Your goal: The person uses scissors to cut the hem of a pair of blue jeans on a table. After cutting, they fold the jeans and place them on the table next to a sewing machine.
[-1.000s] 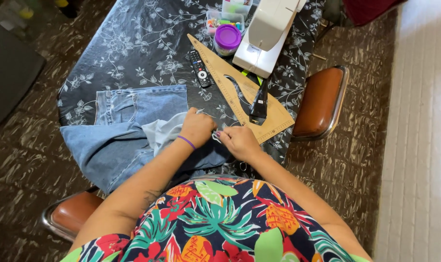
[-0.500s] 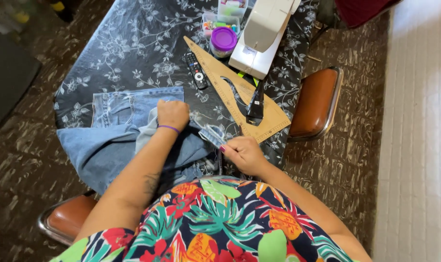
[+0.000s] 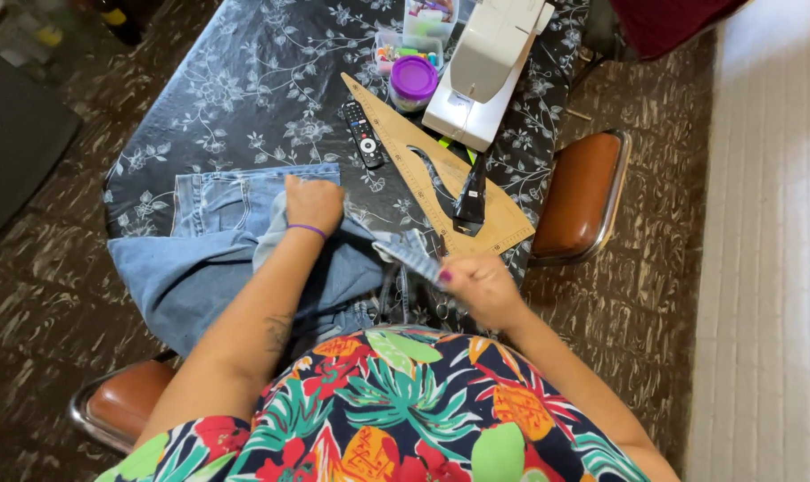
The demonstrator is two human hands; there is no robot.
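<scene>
A pair of blue jeans (image 3: 218, 259) lies over the near left of the table and hangs off its edge. My left hand (image 3: 314, 203), with a purple band on the wrist, is closed on a bunched fold of the jeans. My right hand (image 3: 481, 286) is at the table's near edge, closed on a narrow grey-blue strip (image 3: 412, 259) that points up and left toward the jeans. Whether this strip is denim or a pair of blades I cannot tell.
On the dark floral tablecloth (image 3: 244, 98) lie a black remote (image 3: 362, 134), a wooden triangular ruler (image 3: 441, 183) with a black tool (image 3: 470, 192) on it, a purple-lidded jar (image 3: 413, 82), clear boxes (image 3: 427, 18) and a white sewing machine (image 3: 485, 62). Brown chairs (image 3: 583, 196) stand right and near left.
My left hand has slid away from me and to the left along the jeans, pulling the fabric. My right hand has drawn back toward my body with the strip.
</scene>
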